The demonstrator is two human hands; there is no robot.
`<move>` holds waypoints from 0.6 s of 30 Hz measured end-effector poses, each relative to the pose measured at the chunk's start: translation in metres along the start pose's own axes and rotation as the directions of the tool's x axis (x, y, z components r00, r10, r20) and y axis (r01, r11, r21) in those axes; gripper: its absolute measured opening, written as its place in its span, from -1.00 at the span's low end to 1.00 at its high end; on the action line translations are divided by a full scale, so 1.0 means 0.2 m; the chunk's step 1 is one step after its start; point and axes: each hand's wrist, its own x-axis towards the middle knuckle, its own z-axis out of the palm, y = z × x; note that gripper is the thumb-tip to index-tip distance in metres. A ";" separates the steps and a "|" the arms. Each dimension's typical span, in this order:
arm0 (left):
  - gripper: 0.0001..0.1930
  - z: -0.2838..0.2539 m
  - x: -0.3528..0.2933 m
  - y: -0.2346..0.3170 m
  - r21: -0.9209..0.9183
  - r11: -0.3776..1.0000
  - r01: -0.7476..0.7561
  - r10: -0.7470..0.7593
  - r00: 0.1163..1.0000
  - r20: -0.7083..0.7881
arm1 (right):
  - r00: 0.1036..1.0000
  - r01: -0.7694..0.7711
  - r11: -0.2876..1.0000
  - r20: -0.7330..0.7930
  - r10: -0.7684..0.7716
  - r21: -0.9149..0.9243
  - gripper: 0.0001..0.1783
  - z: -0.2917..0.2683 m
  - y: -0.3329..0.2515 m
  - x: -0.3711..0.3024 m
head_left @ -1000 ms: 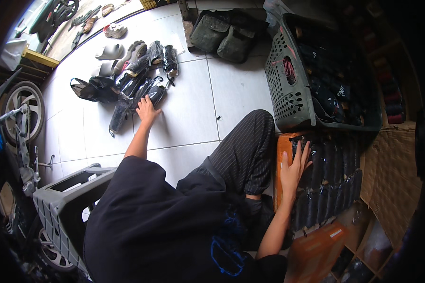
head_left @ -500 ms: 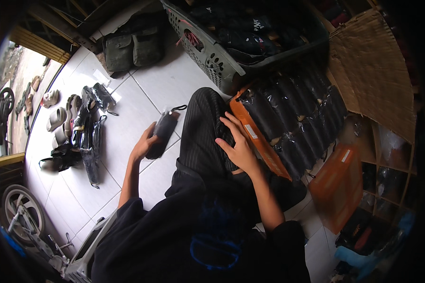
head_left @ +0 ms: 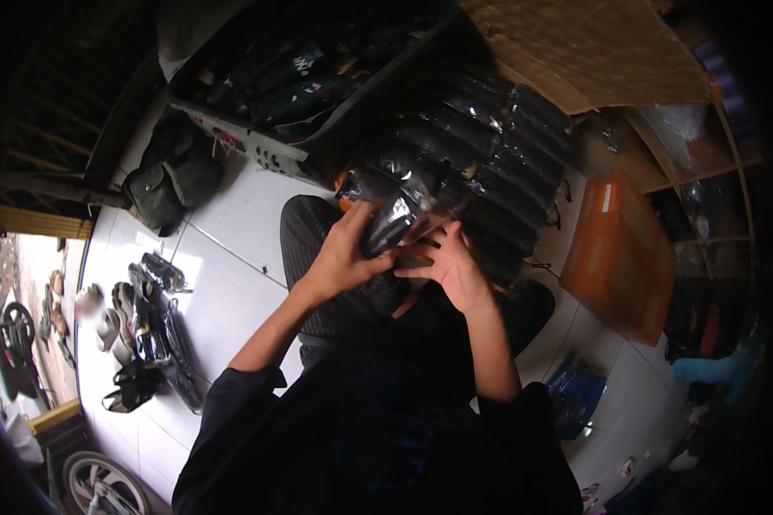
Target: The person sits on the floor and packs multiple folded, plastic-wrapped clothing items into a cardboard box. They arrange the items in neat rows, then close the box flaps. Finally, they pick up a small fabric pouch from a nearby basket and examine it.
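Observation:
My left hand [head_left: 345, 256] is closed around a black packet in shiny clear plastic [head_left: 392, 221], fingers over its upper side and thumb below. Its exact kind is hard to tell. My right hand [head_left: 462, 273] is at the packet's right end, fingers spread and fingertips close to the loose plastic; whether they touch it is unclear. Just beyond both hands lie rows of similar black plastic-wrapped packets [head_left: 498, 210], packed side by side, some with small loops sticking out. The orange box around them is mostly hidden. My bent leg in dark striped trousers [head_left: 305, 227] is under my left wrist.
A grey perforated basket [head_left: 270, 153] of dark packets stands far ahead. Right of the rows are an orange box [head_left: 618, 257], a cardboard flap [head_left: 593, 51] and shelving compartments. On the left tiles lie sandals [head_left: 107, 330], black packets [head_left: 176, 343] and a dark green bag [head_left: 172, 184].
My left hand has brought the black packet from over the floor on the left across to the packed rows. My right hand has come beside it. The view has turned toward the right.

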 end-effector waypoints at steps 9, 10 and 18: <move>0.12 0.07 0.26 0.15 0.681 0.583 -0.442 0.409 0.885 0.224 | 0.925 0.324 0.945 -0.226 -0.306 0.044 -0.66 -0.19 -0.10 -0.11; 0.12 0.06 0.29 0.13 0.588 0.721 -0.367 0.368 0.921 0.124 | 0.916 0.343 0.938 -0.240 -0.321 0.053 -0.66 -0.22 -0.13 -0.13; -0.59 0.10 0.52 -0.01 -0.471 0.806 0.358 -0.315 0.933 0.172 | 0.908 0.324 0.930 -0.218 -0.357 -0.172 -0.68 -0.38 -0.32 0.01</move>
